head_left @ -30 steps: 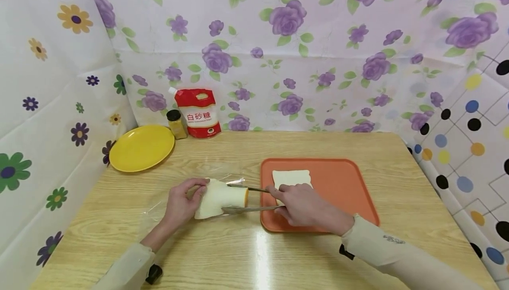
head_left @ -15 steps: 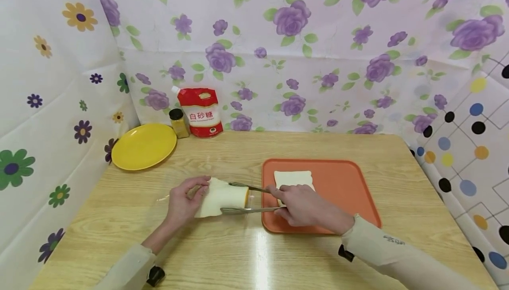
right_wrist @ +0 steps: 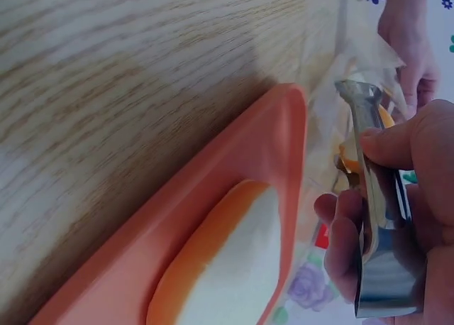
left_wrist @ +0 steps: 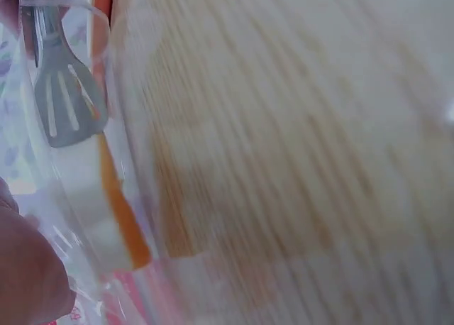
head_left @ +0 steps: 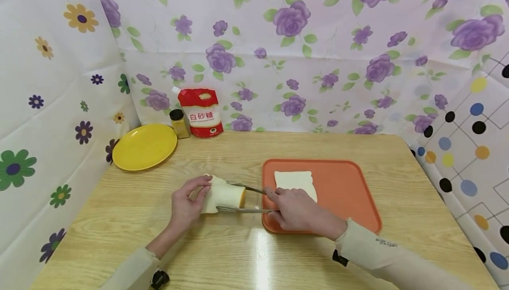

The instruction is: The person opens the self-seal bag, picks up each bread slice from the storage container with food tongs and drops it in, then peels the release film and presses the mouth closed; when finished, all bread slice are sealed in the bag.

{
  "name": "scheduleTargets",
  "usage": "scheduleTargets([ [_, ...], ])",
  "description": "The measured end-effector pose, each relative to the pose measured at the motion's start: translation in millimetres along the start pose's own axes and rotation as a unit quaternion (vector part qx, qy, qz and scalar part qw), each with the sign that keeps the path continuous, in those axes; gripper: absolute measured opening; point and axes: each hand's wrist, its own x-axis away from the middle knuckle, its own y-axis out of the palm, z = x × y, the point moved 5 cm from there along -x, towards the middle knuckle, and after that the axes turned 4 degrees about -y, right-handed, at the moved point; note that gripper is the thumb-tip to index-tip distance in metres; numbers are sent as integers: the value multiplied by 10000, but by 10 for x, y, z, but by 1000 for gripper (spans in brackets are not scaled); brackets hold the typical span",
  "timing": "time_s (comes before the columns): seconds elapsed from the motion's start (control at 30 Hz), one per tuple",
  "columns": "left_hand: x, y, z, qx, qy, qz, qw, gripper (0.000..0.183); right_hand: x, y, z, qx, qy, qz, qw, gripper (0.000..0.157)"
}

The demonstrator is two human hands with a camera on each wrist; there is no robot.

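Note:
My left hand [head_left: 187, 201] pinches the left end of a clear plastic bag [left_wrist: 131, 197] with pale bread [head_left: 228, 196] inside. The bread's orange-brown crust faces right, toward the tray. In my right hand [head_left: 298, 210] is a pair of metal tongs [right_wrist: 383, 226], gripped between thumb and fingers. Their arms reach left into the bag, one along the far side of the bread and one along the near side. A slotted tong head [left_wrist: 67, 101] lies against the bread in the left wrist view. How firmly it presses, I cannot tell. The right forearm passes over the tray.
An orange tray [head_left: 342, 184] bears another bread slice [head_left: 295, 183], partly hidden behind my right hand. At the back left stand a yellow plate [head_left: 145, 147], a black-capped jar [head_left: 180, 124] and a red-and-white sugar pouch [head_left: 201, 115]. Patterned cloth walls [head_left: 254, 78] border the wooden table.
My right hand and the tongs have shifted slightly left, reaching a little further along the bread. The bread's crust end has moved slightly left, while my left hand has edged right.

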Motion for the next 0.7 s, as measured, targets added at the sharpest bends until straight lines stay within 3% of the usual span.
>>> scheduleTargets([
  [0.27,-3,63,86,137,-3,-156,9998,24,-70,16,-75,-202,-81,144,9997,54],
  [0.4,12,92,37,328,-82,-344,9988,21,-108,56,-72,-120,-128,73,9998,54],
  [0.57,15,85,7,698,-168,-339,9968,19,-161,64,-92,-118,-288,-3,9995,51],
  [0.7,-6,66,11,624,-161,-382,9972,20,-187,65,-82,-7,-374,-41,9993,50],
])
